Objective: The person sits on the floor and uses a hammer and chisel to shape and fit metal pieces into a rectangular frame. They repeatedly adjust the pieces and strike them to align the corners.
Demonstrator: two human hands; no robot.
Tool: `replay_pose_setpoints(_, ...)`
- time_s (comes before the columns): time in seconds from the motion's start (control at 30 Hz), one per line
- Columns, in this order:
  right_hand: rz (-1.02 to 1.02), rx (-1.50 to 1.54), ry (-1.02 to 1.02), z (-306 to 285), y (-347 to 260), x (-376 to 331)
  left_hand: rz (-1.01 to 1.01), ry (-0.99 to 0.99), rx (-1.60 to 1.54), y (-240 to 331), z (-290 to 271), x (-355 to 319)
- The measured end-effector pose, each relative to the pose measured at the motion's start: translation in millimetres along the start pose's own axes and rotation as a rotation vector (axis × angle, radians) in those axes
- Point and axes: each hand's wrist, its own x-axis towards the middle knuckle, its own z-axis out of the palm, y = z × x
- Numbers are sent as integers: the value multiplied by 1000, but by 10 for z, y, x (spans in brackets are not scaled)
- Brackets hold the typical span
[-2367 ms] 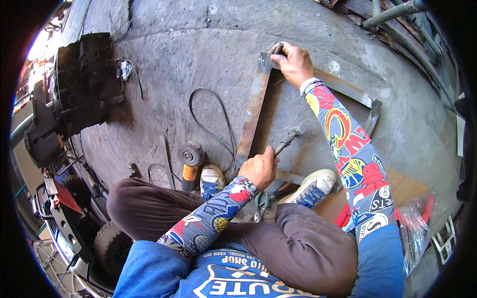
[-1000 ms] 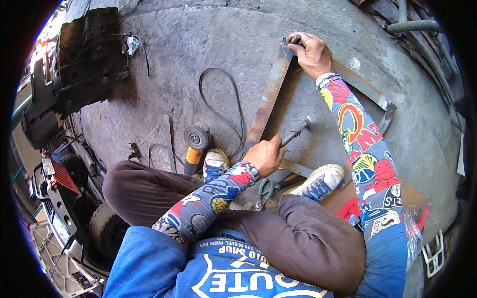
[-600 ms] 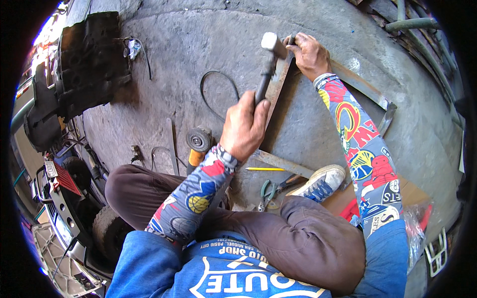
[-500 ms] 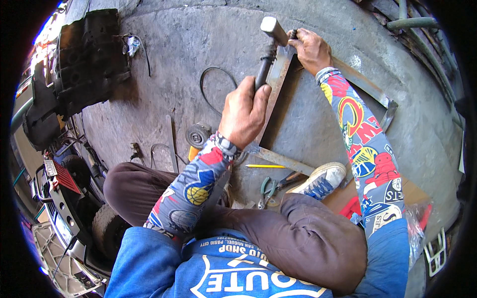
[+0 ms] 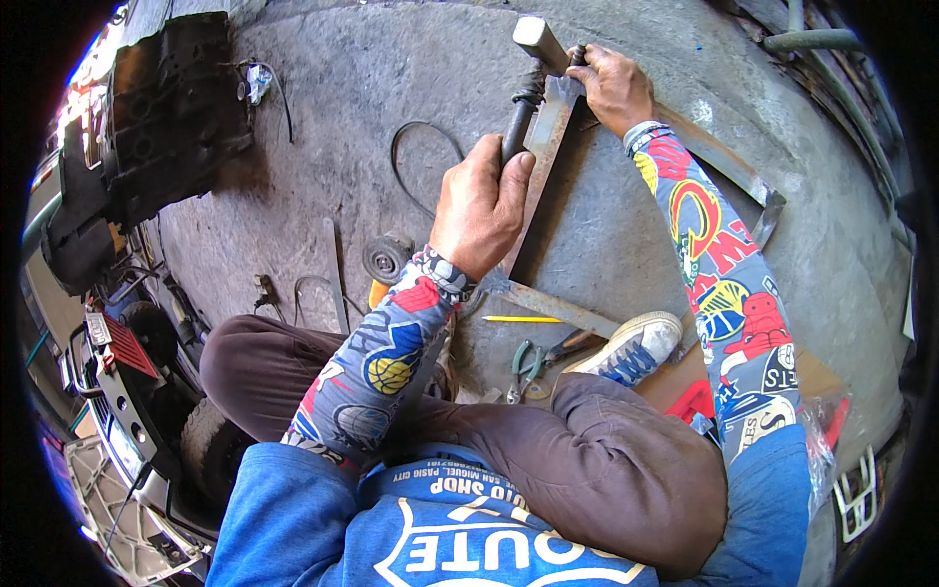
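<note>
My left hand (image 5: 479, 207) is closed round the dark handle of a hammer (image 5: 537, 41), whose block-shaped head has a pale face. The head is beside the far upper corner of a metal angle-bar frame (image 5: 550, 142) on the floor. My right hand (image 5: 616, 93) pinches a short dark ribbed piece (image 5: 578, 56) upright at that corner, close to the hammer head. Whether the hammer touches it I cannot tell. Across the floor the frame's bars spread to the right and toward my shoe.
An angle grinder (image 5: 388, 258) and a flat metal strip (image 5: 335, 274) lie left of the frame. Near my shoe (image 5: 636, 347) are a yellow pencil (image 5: 523, 319) and green-handled pliers (image 5: 528, 370). A large black panel (image 5: 181, 108) stands far left, above a car bumper (image 5: 122, 421).
The hammer head and my left hand have shifted slightly. My right hand has edged a little, and more of the dark ribbed piece shows above its fingers.
</note>
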Motion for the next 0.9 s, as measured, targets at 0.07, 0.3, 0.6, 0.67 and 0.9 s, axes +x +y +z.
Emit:
replay_pose_setpoints(0.07,-47,-32,2,-5,15,-21,-1,5,-5,18,-4,21)
replay_pose_setpoints(0.3,-143,-40,-6,-21,7,-76,126,75,39,-8,64,110)
replay_pose_setpoints(0.6,-134,-63,-2,-35,-31,-97,-27,19,75,265,-93,261)
replay_pose_setpoints(0.67,-150,-65,13,-45,-23,-108,56,65,-166,432,-233,226)
replay_pose_setpoints(0.9,-147,-37,21,-120,-60,-147,423,192,29,249,11,250)
